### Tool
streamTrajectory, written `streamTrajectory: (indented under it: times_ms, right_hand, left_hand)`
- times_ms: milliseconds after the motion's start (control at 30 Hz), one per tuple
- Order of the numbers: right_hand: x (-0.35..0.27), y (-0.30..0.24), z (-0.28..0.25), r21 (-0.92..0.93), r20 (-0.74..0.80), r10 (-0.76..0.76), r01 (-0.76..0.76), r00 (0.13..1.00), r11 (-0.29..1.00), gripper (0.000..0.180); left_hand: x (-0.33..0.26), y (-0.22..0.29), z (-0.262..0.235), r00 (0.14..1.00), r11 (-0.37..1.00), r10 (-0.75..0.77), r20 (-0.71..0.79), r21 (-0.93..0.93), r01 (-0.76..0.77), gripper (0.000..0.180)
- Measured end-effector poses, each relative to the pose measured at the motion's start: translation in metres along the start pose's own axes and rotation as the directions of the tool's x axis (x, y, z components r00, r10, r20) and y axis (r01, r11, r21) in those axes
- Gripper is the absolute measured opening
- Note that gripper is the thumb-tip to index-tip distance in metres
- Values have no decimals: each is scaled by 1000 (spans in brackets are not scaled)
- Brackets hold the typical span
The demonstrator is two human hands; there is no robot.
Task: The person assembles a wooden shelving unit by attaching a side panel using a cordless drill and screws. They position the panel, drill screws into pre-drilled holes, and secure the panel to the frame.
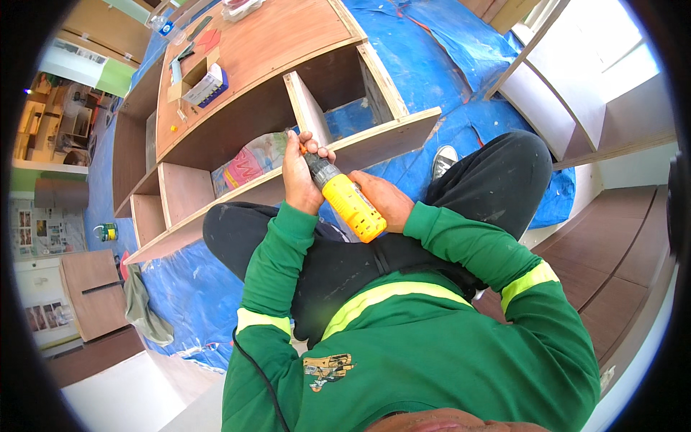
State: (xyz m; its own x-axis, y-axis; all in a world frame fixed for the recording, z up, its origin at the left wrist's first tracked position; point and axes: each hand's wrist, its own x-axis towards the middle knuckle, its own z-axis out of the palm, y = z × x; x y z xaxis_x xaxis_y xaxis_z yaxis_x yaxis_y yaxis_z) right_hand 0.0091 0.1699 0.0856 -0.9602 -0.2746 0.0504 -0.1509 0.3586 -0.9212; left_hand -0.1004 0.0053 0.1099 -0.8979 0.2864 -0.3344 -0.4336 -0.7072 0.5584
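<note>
A yellow cordless drill [354,209] with a black and grey chuck is held over my lap, its front end pointing up and to the left. My right hand [386,204] grips it from the right side; its handle is hidden below the body. My left hand [301,176] is closed around the chuck end, fingers curled at the tip. By those fingertips shows a small orange piece [303,149], too small to name. Just beyond my hands lies a wooden cabinet frame [270,54] with open compartments and a divider [308,108].
On the cabinet's top panel stand an opened cardboard box [206,85], small tools and a water bottle [167,29]. A pink-printed plastic bag [245,169] lies in a compartment. Blue tarp [201,299] covers the floor. Curved shelving [554,93] stands at the right; a grey-green cloth [146,306] lies left.
</note>
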Motion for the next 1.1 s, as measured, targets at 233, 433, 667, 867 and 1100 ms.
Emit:
streamTrajectory:
  times_ms: [233,433,667,867,1100]
  right_hand:
    - [-1,0,1,-12,-14,-6,5,1000,1000,47]
    - [-1,-3,0,14,5,37,-38,999,999,48]
    - [-1,-2,0,2,2,24,-24,1000,1000,51]
    - [-1,0,2,14,3,27,-27,1000,1000,51]
    - [-1,-6,-2,-15,-7,4,-4,1000,1000,47]
  left_hand:
    - [-2,0,1,1000,999,22,3,30,-22,34]
    - [-3,0,3,1000,999,31,-4,40,-31,33]
    - [-2,0,4,999,998,38,-12,49,-37,34]
    - [-2,0,2,1000,999,23,-6,28,-23,33]
    - [-2,1,1,1000,1000,11,-2,21,-11,34]
